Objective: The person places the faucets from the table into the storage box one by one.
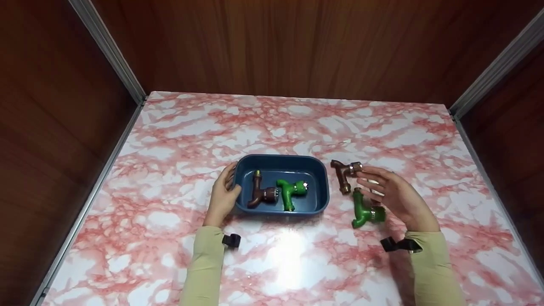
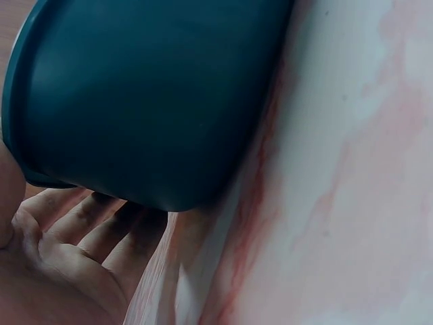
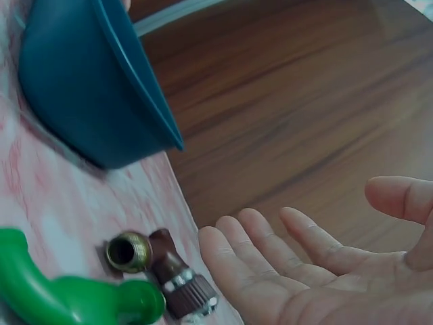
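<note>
A dark blue plastic tub (image 1: 281,159) stands on the table with a brown tap (image 1: 257,192) and a green tap (image 1: 289,193) lying in it. My left hand (image 1: 222,195) grips the tub's left end, thumb at the rim and fingers along the outer wall. To the right of the tub lie a second brown tap (image 1: 341,175) and a second green tap (image 1: 362,212) on the table. Above and right of these, my right hand (image 1: 397,197) hovers with fingers spread and nothing held. In the right wrist view its palm (image 3: 352,291) shows bare.
The table (image 1: 191,127) has a red and white marbled top. Brown wood-grain panels (image 1: 280,46) enclose it at the back and both sides, with metal strips (image 1: 114,51) at the corners. A black strap (image 1: 401,245) sits on the right wrist.
</note>
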`<state>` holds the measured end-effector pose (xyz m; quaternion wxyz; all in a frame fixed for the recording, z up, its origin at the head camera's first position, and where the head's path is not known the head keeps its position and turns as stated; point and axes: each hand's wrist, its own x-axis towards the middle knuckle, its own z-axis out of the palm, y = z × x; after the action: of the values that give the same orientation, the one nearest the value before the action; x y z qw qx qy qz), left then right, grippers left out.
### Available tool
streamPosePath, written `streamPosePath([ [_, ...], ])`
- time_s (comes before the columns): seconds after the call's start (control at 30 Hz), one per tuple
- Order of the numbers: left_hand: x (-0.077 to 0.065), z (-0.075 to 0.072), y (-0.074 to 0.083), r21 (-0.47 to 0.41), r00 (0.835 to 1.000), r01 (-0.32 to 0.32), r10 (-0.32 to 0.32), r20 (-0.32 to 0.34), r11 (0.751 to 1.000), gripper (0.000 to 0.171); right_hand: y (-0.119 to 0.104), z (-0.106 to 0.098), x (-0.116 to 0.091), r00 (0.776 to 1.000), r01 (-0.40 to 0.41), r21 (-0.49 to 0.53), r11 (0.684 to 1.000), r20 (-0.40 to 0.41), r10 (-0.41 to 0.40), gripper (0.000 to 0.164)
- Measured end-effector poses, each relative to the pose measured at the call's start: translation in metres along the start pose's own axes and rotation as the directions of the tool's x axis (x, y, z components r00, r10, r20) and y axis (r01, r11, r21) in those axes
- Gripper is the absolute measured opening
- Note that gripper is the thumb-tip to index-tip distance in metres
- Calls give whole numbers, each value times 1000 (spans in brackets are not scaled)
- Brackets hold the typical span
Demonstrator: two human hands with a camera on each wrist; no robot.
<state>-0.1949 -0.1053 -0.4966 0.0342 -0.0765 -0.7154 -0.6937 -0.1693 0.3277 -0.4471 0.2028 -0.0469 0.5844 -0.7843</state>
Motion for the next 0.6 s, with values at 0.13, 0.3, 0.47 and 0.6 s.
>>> streamPosePath([
  [0.13,0,0,-1,3,1000,3,-3,-4,1000,61,0,-7,-3,1000,6,8,1000,-23,-6,48],
  [0.3,3,0,-12,-4,1000,3,-3,-16,1000,61,0,-13,-6,999,10,20,1000,-45,-9,50],
  [0.47,8,-1,-32,0,999,3,-3,-38,1000,63,2,-19,-10,1000,4,54,999,-29,-2,46],
  [0.6,9,-1,-35,11,999,4,-4,-47,1000,64,4,-26,-14,1000,-4,63,998,-24,5,46],
])
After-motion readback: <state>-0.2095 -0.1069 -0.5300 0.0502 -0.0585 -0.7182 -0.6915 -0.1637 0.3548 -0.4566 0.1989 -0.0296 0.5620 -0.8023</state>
